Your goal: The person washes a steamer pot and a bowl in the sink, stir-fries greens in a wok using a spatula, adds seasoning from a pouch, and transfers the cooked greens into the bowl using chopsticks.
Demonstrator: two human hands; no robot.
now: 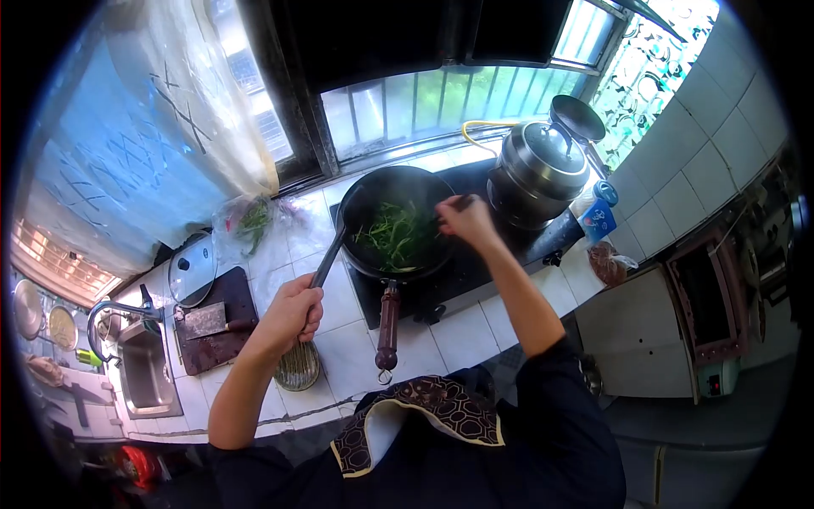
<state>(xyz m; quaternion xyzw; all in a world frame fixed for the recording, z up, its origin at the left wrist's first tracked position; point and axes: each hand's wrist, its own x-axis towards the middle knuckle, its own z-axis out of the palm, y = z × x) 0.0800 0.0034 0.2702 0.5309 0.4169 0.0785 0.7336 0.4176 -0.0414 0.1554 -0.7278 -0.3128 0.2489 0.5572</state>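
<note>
A black wok (373,182) with a wooden handle (387,327) sits on the stove (365,297). Chopped leafy greens (394,237) lie inside it, with faint steam above. My left hand (297,312) is closed round a long-handled cooking utensil (326,265), which slants up to the wok's left rim; its far end blends into the dark wok. Over the wok's right side, my right hand (468,222) is closed with fingers pinched on something small and dark that I cannot make out. A ribbed glass bowl (298,369) stands just below my left hand.
A large metal pot (540,170) stands right of the wok. At left are a cutting board (227,356) with a cleaver (206,322), a glass lid (193,270), a plastic bag of greens (254,225) and a sink (146,369). A blue packet (599,220) stands at right.
</note>
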